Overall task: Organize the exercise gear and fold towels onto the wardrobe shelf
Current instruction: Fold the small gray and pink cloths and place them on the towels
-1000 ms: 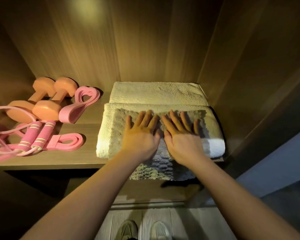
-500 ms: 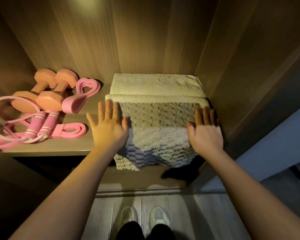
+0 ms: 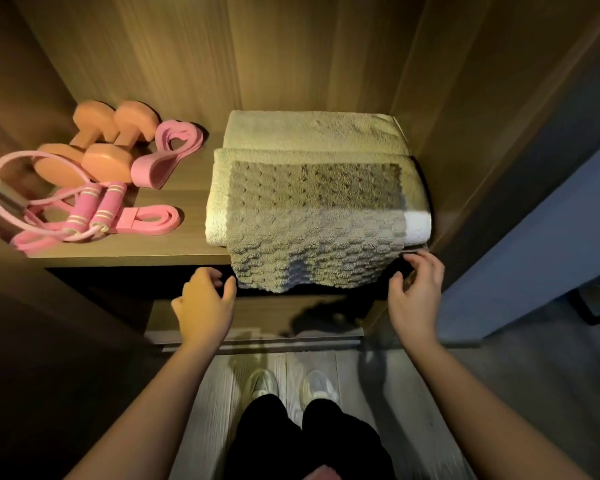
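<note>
A grey waffle-textured towel (image 3: pixel 316 216) lies on top of a folded white towel (image 3: pixel 417 226) at the right of the wardrobe shelf (image 3: pixel 125 252), its front edge hanging over the shelf lip. Another folded white towel (image 3: pixel 312 131) lies behind them. My left hand (image 3: pixel 203 306) hovers below the shelf edge by the hanging towel's left corner, fingers curled and apart, holding nothing. My right hand (image 3: pixel 418 296) hovers at the towel's right corner, also empty. On the left of the shelf lie two orange dumbbells (image 3: pixel 97 143), pink resistance bands (image 3: pixel 167 150) and a pink jump rope (image 3: pixel 84 213).
Wooden wardrobe walls close in the shelf at the back, left and right (image 3: pixel 465 116). A lower shelf (image 3: pixel 257 313) shows beneath. My feet in light shoes (image 3: pixel 288 382) stand on a pale wood floor. A blue-grey panel (image 3: pixel 534 237) stands at the right.
Both hands left the top of the grey towel, slid out to its sides, then dropped below the shelf edge near the hanging corners. The towel now lies flat and uncovered.
</note>
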`<control>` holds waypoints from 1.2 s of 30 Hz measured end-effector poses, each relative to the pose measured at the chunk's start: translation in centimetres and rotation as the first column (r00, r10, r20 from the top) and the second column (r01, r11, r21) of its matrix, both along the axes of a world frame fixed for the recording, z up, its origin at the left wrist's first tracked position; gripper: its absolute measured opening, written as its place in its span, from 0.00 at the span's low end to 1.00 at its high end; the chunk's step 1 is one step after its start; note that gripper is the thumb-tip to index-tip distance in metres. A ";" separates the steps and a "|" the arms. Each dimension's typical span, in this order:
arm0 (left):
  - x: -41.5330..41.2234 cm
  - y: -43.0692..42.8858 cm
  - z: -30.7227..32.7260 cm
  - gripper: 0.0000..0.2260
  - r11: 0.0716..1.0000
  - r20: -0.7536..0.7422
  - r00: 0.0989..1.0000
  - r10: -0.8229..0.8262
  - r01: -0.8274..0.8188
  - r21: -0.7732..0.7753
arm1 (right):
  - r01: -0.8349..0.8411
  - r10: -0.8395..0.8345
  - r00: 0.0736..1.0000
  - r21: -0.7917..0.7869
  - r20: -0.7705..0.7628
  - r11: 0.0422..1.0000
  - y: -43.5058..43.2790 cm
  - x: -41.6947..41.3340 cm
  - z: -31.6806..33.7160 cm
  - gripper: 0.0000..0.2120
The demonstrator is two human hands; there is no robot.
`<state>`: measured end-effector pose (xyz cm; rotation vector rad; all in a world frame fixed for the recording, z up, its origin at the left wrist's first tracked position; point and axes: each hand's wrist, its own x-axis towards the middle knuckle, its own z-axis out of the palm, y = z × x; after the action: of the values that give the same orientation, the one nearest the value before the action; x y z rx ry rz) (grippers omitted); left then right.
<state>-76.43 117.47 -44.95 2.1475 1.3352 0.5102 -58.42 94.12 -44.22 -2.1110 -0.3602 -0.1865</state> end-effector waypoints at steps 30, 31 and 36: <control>-4.4 -3.4 0.1 0.06 0.933 0.234 0.966 -0.106 0.178 -0.312 | -0.103 0.211 0.815 0.224 -0.540 0.969 -4.8 -2.5 -2.1 0.04; -4.9 -4.0 0.7 0.04 0.924 0.289 0.954 -0.085 0.183 -0.335 | -0.098 0.217 0.812 0.241 -0.542 0.966 -5.1 -2.9 -1.5 0.04; -6.9 -5.8 4.0 0.17 0.906 0.481 0.874 -0.072 0.259 -0.335 | -0.114 0.275 0.830 0.336 -0.485 0.935 -6.7 -4.5 1.9 0.16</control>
<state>-83.33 111.64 -40.97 1.6566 0.8832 0.5797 -62.91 87.38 -42.36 -1.7235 -0.1994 0.4378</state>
